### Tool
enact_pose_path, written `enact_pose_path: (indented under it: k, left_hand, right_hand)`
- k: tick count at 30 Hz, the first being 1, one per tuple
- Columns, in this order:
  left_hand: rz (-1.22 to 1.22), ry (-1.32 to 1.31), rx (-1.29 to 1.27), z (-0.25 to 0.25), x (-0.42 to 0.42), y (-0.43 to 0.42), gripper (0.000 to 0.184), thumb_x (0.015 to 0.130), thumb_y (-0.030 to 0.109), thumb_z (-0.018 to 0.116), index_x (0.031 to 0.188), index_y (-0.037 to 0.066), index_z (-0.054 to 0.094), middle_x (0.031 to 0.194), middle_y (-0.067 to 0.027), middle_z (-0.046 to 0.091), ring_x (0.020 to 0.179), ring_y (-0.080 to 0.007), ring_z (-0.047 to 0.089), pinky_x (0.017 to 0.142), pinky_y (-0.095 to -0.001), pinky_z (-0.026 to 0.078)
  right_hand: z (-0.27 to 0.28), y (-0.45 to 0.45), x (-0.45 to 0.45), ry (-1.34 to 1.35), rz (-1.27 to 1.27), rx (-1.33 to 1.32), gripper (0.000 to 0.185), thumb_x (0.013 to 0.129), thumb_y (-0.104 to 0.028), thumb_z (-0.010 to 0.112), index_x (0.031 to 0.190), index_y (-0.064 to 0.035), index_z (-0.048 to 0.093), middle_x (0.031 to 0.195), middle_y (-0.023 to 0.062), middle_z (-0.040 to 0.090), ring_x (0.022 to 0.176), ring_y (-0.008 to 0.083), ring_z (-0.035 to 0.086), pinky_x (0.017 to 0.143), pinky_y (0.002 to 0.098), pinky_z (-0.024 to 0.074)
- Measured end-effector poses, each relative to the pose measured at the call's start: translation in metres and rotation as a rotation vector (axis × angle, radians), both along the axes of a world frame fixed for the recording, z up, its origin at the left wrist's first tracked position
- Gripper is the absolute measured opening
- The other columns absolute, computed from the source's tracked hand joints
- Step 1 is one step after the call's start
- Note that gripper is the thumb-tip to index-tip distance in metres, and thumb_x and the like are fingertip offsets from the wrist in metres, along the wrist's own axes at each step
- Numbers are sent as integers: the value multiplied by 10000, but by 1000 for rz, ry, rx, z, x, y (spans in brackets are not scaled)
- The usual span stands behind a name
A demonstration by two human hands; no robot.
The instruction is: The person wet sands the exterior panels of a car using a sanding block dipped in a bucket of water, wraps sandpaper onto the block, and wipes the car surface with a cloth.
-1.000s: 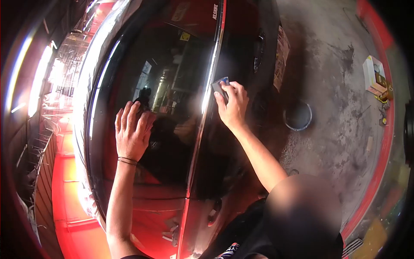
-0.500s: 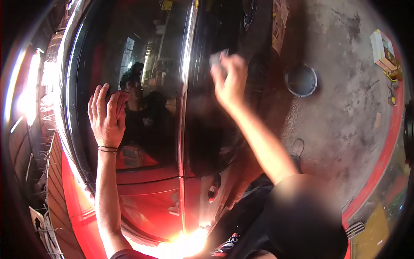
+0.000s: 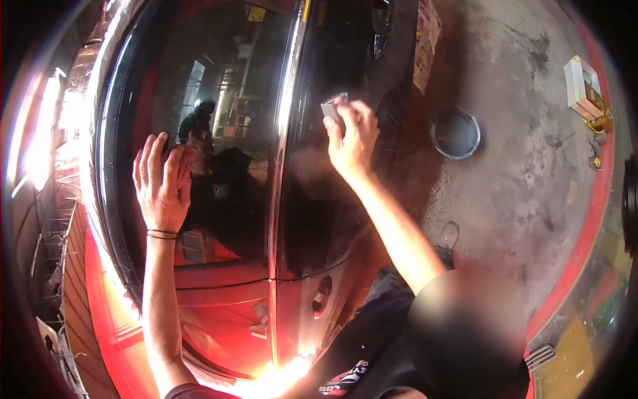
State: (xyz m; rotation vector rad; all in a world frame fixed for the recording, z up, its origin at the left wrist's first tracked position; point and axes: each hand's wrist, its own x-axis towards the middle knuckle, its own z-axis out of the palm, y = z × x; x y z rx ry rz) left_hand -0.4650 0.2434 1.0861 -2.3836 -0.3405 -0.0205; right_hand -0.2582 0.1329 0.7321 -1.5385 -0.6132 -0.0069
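Observation:
My right hand [image 3: 355, 138] is closed round a small grey block [image 3: 334, 110], thumb on one side and fingers on the other, over the dark glossy car panel. My left hand [image 3: 161, 186] lies on the dark window glass [image 3: 232, 86] with its fingers apart; a reddish reflection shows beside its fingertips. Between the hands runs a bright metal trim strip [image 3: 286, 93]. Dark bands circle my left wrist. Red and black reflections cover the car's surface.
A round bucket [image 3: 456, 133] stands on the grey concrete floor right of the car. Farther right, a white and yellow box [image 3: 585, 90] sits by a red painted line [image 3: 588, 233]. A door handle [image 3: 322, 296] is near my body. Bright light glares at the left.
The view has shifted, so the car and both hands sit farther left or higher than a second ago. My right hand with the block has moved off the trim strip onto the panel to its right.

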Motion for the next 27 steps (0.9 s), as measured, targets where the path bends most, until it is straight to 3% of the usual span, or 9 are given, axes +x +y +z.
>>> enact_pose_path:
  k: [4,8,11,14,16,18,21,23,27]
  left_hand:
    - [-6,12,0,1,-1,0,438,1025,88,708,1461,128,680,1663,-157,602,1574,-423,541,1305,-587,423]
    - [-9,13,15,-1,-4,1,445,1017,91,711,1460,121,680,1670,-156,600,1572,-415,545,1300,-582,425]
    - [-23,16,20,-1,-4,4,429,1024,102,713,1452,116,685,1661,-154,609,1563,-409,556,1290,-572,432]
    - [-71,14,27,-2,-4,6,398,1049,137,742,1444,121,698,1623,-147,644,1519,-405,603,1262,-547,462]
    - [-80,22,56,-2,-5,6,403,1048,131,750,1449,127,702,1617,-130,652,1508,-392,615,1251,-539,474]
    - [-103,11,68,-5,-6,7,394,1055,127,747,1447,125,705,1606,-129,661,1502,-390,619,1243,-538,481]
    - [-161,-2,73,-6,-9,12,374,1061,123,745,1434,120,716,1560,-120,696,1493,-383,627,1230,-535,494]
    - [-188,16,42,-4,-11,12,325,1081,104,717,1406,111,732,1479,-100,754,1485,-366,636,1220,-528,505]
    - [-213,41,-65,-7,-35,5,296,1099,46,672,1380,104,745,1476,-69,761,1486,-351,638,1230,-522,499]
  right_hand:
    - [-1,44,86,65,-226,-306,296,1060,-306,779,1290,-120,776,1257,156,657,1210,408,621,1002,578,504]
    - [-11,5,15,-88,-97,47,316,1050,-291,792,1320,-127,772,1286,162,678,1192,422,653,1011,554,519]
    - [-8,-34,-39,-54,-13,-52,428,1037,-325,806,1431,-165,761,1387,170,680,1266,448,660,1072,595,512]
    - [-20,6,19,-3,-157,-175,345,1053,-383,779,1324,-169,776,1341,139,684,1236,438,651,993,625,525]
    - [-23,10,41,-13,-124,-291,389,1058,-406,796,1378,-186,764,1409,128,687,1294,433,649,1046,646,517]
    - [-28,-16,-3,-83,-156,-150,345,1044,-349,798,1346,-183,780,1314,113,674,1206,412,647,985,602,505]
    - [-31,-110,-148,-26,15,-22,450,989,-196,866,1430,-183,780,1466,144,668,1288,407,649,1025,569,506]
    - [-36,-175,-235,13,153,-134,509,1004,-258,862,1499,-200,755,1503,131,650,1309,391,640,1069,573,476]
    - [-39,-139,-199,-10,-29,-104,430,1027,-302,828,1443,-212,775,1460,93,663,1289,387,644,1041,587,483]
